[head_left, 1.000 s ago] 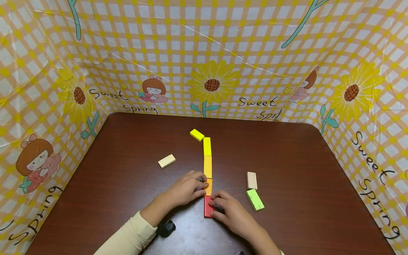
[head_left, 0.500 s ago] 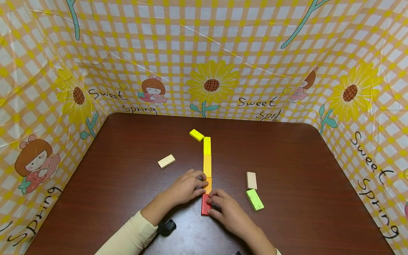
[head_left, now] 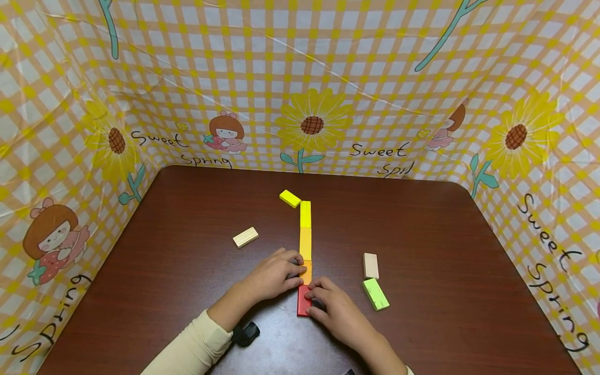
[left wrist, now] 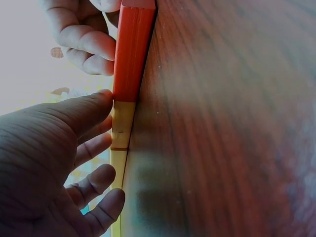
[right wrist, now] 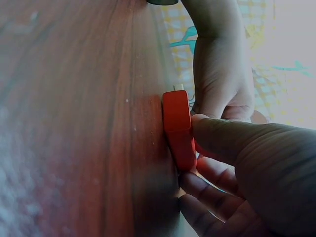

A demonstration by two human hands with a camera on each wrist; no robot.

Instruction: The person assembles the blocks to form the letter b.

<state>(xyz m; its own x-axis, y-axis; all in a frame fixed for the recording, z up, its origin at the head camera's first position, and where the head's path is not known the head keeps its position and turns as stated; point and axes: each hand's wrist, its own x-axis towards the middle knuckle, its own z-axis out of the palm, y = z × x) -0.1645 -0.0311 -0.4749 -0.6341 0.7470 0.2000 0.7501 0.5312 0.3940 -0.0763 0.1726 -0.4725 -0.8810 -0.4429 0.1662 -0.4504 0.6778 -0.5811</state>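
Note:
A red block [head_left: 303,301] lies flat at the near end of a straight row of blocks. My right hand [head_left: 337,312] pinches it between thumb and fingertips, clearly so in the right wrist view, where the red block [right wrist: 177,113] shows its end. Just beyond it is an orange block [head_left: 307,273], its near end meeting the red one. My left hand [head_left: 274,276] holds this orange block with thumb and curled fingers, partly covering it. Farther along the row come a lighter orange block [head_left: 305,244] and a yellow block [head_left: 305,214].
A slanted yellow block [head_left: 290,198] sits at the row's far end. One plain wooden block [head_left: 246,237] lies to the left. On the right, another plain block [head_left: 370,265] is beside a green block [head_left: 376,294]. Patterned cloth [head_left: 300,67] surrounds the brown table [head_left: 436,234].
My right hand has shifted the red block slightly left and away from me, against the orange one. The left hand stays nearly still on the orange block.

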